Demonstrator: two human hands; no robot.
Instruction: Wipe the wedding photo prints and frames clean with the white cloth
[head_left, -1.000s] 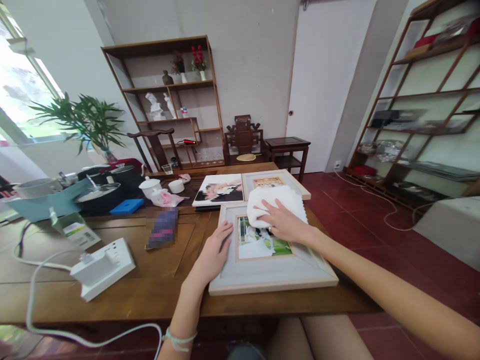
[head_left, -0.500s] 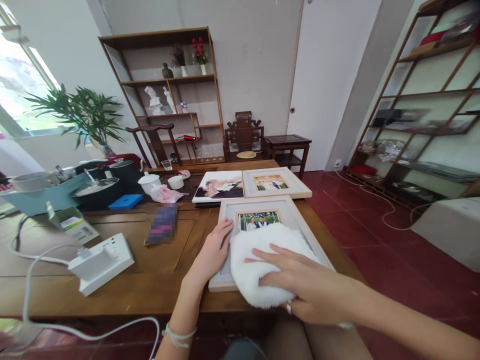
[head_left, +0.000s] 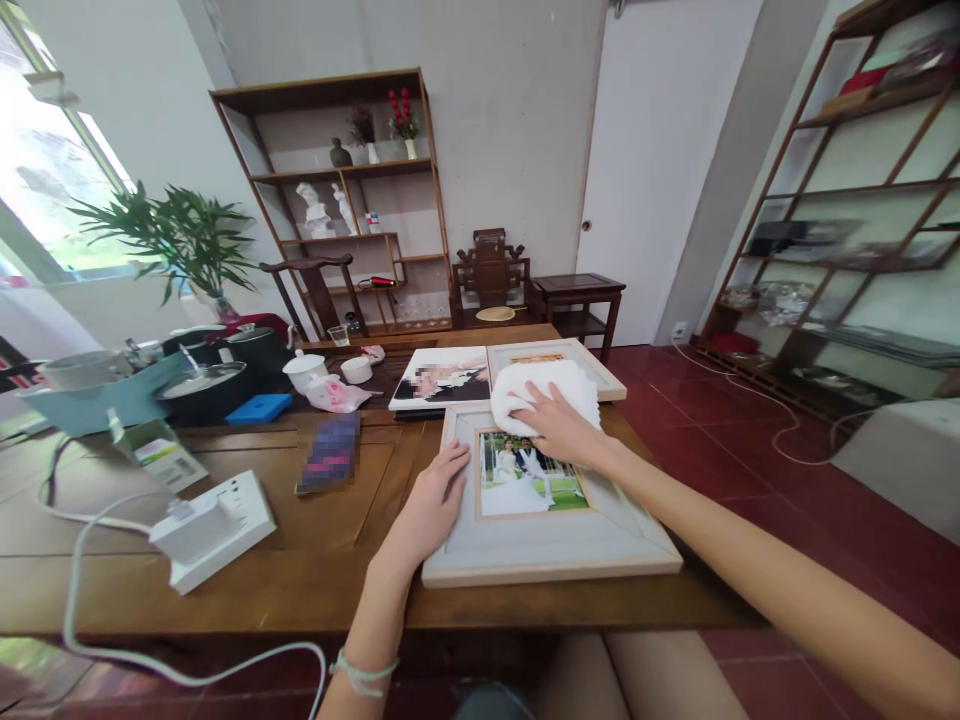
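Note:
A white-framed wedding photo [head_left: 547, 535] lies flat on the wooden table [head_left: 300, 570] in front of me. My left hand [head_left: 427, 505] rests flat on the frame's left edge, fingers stretched out. My right hand [head_left: 559, 425] presses a white fluffy cloth [head_left: 544, 385] onto the frame's far edge, fingers lying flat over the cloth. Behind it lie a second white-framed photo [head_left: 592, 365], partly covered by the cloth, and an unframed print [head_left: 442, 380].
On the left of the table sit a white power strip [head_left: 214, 530] with cable, a small box [head_left: 157, 455], a blue block [head_left: 259, 408], dark pots [head_left: 199, 385], white cups [head_left: 304, 370] and a plant [head_left: 176, 235]. Wooden shelves stand behind and at right.
My right hand swept the cloth from the frame's far part down to its near edge, then back up to the far edge. The left hand stayed on the frame's left side.

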